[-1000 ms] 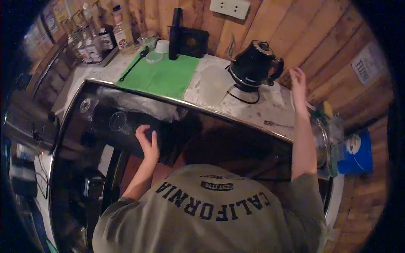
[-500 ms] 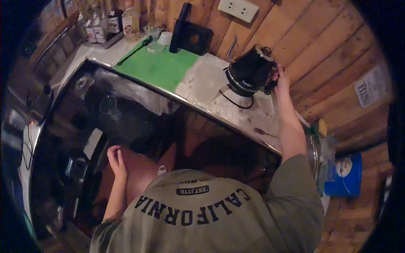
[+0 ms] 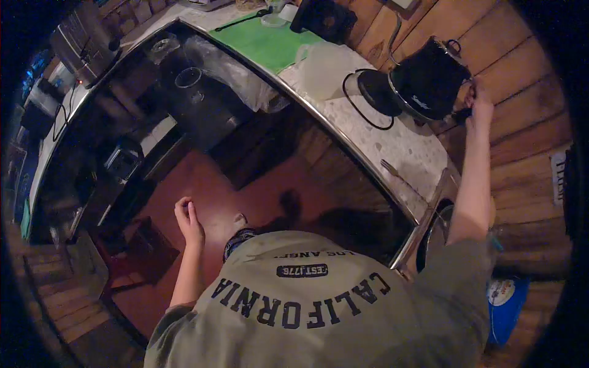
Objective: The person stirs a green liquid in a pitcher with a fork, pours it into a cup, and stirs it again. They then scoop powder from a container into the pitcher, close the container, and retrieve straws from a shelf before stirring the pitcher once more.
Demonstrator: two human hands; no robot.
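Note:
My right hand [image 3: 480,105] is wrapped round the handle of a black kettle [image 3: 429,80], which is tilted and raised off its round black base [image 3: 377,92]. A cord curves from the base over the speckled counter [image 3: 356,129]. Just left of the base stands a translucent white pitcher [image 3: 325,69]. My left hand [image 3: 187,211] hangs over the floor at the lower left, its fingers loosely curled and slightly apart, with nothing in it.
A green mat [image 3: 270,44] lies at the back, with a black device [image 3: 324,21] at its edge. A fork [image 3: 402,178] rests near the counter's right end. At the lower right is a blue bucket [image 3: 509,313]. Clear plastic [image 3: 245,76] lies left of the counter's metal edge.
The kettle, in my right hand, has come up off its base and tilted. The view has turned, so the counter sits higher and further right. My left hand stays low and empty.

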